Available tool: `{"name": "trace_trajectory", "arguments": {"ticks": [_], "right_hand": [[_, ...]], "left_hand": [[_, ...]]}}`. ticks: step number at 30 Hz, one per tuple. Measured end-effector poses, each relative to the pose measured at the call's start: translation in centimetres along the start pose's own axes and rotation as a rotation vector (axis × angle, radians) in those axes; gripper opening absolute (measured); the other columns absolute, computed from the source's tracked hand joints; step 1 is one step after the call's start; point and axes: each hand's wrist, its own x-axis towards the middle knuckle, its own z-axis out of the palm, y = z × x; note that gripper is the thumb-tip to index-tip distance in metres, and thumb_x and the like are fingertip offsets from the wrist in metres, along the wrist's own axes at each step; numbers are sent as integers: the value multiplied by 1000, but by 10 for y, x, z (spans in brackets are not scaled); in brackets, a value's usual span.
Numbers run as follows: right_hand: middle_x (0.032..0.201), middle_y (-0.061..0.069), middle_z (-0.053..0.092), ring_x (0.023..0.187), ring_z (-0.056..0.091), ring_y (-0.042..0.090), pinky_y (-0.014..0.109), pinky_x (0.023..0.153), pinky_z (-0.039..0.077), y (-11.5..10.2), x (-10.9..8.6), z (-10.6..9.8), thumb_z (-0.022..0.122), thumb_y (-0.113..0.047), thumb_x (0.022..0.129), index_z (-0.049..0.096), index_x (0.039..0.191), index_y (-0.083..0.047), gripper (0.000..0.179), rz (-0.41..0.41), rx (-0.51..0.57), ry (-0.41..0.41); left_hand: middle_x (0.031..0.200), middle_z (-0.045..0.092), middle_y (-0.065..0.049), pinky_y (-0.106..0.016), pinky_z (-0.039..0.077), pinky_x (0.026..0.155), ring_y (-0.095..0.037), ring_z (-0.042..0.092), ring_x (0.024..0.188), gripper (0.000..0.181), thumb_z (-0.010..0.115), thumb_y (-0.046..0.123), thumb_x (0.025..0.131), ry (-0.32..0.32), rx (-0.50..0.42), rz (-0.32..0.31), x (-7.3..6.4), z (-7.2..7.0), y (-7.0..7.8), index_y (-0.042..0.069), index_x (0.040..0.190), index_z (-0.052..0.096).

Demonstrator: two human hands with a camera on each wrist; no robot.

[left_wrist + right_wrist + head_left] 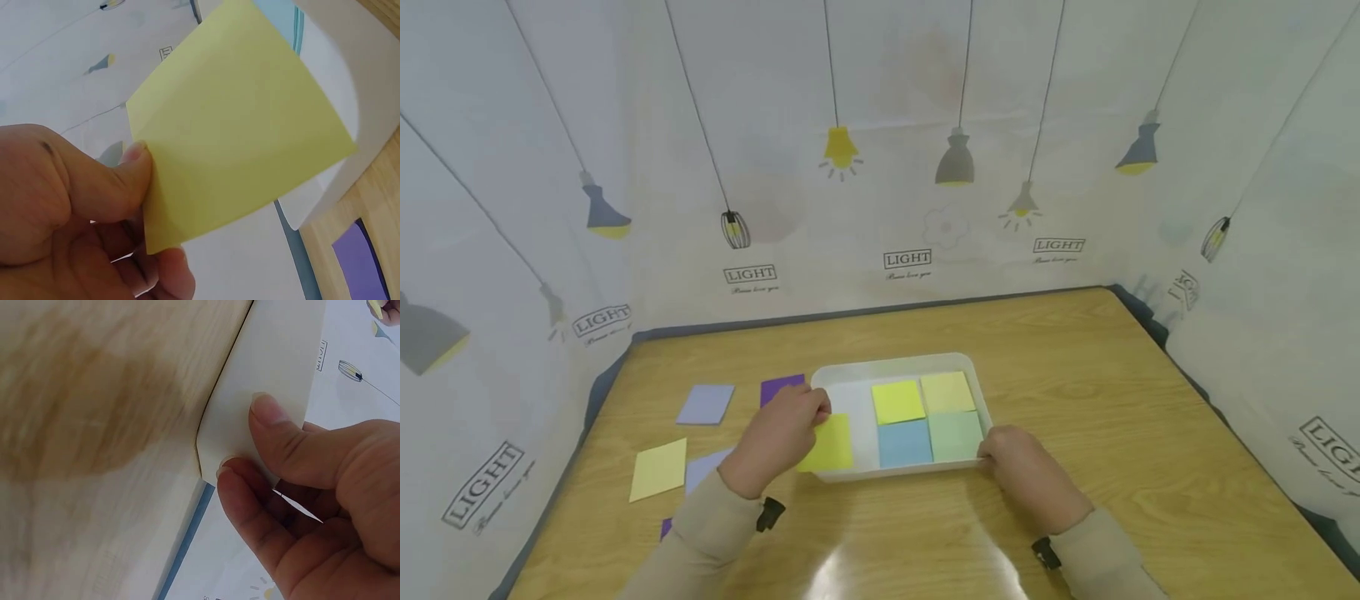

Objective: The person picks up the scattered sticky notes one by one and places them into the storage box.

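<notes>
Over the left end of a white tray point(859, 392), my left hand point(778, 433) pinches a yellow sticky note point(831, 443) by one edge between thumb and fingers. The left wrist view shows this note point(237, 131) held up and tilted. My right hand point(1026, 475) grips the tray's near right corner, its thumb point(272, 411) against the outer wall. Inside the tray, a bright yellow note point(898, 402) and a pale yellow note point(947, 392) lie behind a blue note point(906, 443) and a green note point(956, 436), all toward the right end.
Left of the tray, on the wooden table point(1075, 375), lie a lavender note point(705, 404), a pale yellow note point(658, 469) and a purple note point(778, 387). Another lavender note point(703, 468) and a purple one point(666, 527) are partly hidden by my left arm. Patterned curtains surround the table.
</notes>
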Motion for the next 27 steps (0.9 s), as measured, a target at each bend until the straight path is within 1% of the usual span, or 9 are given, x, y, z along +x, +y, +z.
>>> {"name": "trace_trajectory", "arguments": {"ticks": [4,7,14,22,27], "right_hand": [[72,-7,59,66,48,3,20,60,47,-2,0,0,76,-6,88,76,79,-9,9,4,-1,1],[73,-8,59,67,49,3,20,61,48,-4,-1,0,76,-6,88,75,79,-9,9,13,4,3],[73,-7,60,68,51,3,21,64,51,-4,-2,0,77,-6,86,75,80,-9,8,21,-11,18],[74,-6,62,68,54,3,18,61,50,-4,-2,-1,78,-6,85,76,80,-8,7,33,-6,10],[74,-6,63,69,55,3,19,63,51,-4,-1,0,78,-7,85,76,79,-8,7,31,-10,16]], "left_hand": [[83,63,-2,-31,53,75,-15,56,77,8,65,2,96,-2,-10,8,5,2,1,6,90,67],[83,62,-2,-32,52,75,-15,54,76,8,64,3,97,-22,-21,-8,11,2,3,7,91,67],[87,64,-5,-33,53,75,-19,56,80,9,61,6,99,-88,-38,-52,39,12,7,6,96,69],[97,68,-8,-37,55,83,-22,62,90,13,57,7,101,-115,-43,-54,74,26,8,5,102,70],[102,69,-10,-39,55,89,-25,64,96,15,57,8,102,-136,-39,-60,89,30,11,4,107,70]]}}
